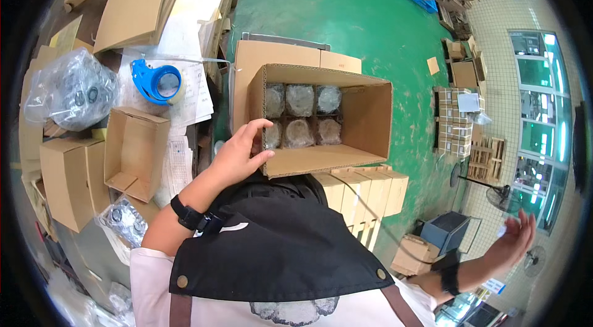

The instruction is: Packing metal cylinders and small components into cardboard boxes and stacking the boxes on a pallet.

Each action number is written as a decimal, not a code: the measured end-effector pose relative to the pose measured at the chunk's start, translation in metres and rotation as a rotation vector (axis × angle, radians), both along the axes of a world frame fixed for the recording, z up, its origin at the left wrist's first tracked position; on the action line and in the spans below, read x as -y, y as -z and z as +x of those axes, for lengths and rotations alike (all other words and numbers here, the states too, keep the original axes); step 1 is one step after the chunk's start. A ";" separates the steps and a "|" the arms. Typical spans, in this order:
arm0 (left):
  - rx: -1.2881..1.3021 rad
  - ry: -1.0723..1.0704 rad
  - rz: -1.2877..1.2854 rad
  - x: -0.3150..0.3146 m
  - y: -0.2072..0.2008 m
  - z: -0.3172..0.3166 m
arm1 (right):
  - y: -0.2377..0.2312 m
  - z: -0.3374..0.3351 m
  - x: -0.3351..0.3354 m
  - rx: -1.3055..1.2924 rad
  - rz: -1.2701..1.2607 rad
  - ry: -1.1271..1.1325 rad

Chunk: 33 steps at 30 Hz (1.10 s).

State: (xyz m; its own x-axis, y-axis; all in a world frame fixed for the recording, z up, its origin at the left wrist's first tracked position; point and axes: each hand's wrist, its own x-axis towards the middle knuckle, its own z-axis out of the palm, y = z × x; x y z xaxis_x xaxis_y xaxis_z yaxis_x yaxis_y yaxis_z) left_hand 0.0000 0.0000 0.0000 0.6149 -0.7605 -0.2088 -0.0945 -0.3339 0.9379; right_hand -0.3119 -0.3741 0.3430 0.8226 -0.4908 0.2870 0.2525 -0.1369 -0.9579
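I rest the left hand (239, 152) on the left rim of the open box (365, 107), directly ahead of the apron (278, 253). Its thumb and fingers are spread; I cannot tell whether they pinch the wall. The right hand (511, 243) is open, well apart. To steady the box properly, I should brace the rim without bending it. Inside, six wrapped pieces (299, 99) show in two rows. A clear bag (80, 89) at left holds dark-ringed pieces.
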 end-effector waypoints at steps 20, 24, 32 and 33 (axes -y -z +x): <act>0.120 -1.153 0.287 -0.231 -0.092 -0.116 | 0.307 0.339 -0.394 0.257 -1.493 -1.387; 0.077 -1.068 0.193 -0.249 -0.062 -0.136 | 0.304 0.367 -0.396 0.182 -1.540 -1.389; 0.407 -0.576 0.504 -0.231 -0.023 -0.061 | 0.303 0.398 -0.403 0.036 -1.400 -1.397; 0.400 -0.586 0.501 -0.236 -0.025 -0.060 | 0.280 0.394 -0.407 0.037 -1.404 -1.409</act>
State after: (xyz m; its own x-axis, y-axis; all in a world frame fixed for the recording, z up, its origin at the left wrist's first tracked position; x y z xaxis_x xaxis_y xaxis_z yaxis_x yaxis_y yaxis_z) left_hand -0.0604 0.2356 0.0252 0.9773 -0.1749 -0.1192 -0.0693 -0.7968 0.6003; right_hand 0.0820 0.0326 0.0630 0.3440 0.9264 -0.1529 0.8500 -0.3765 -0.3685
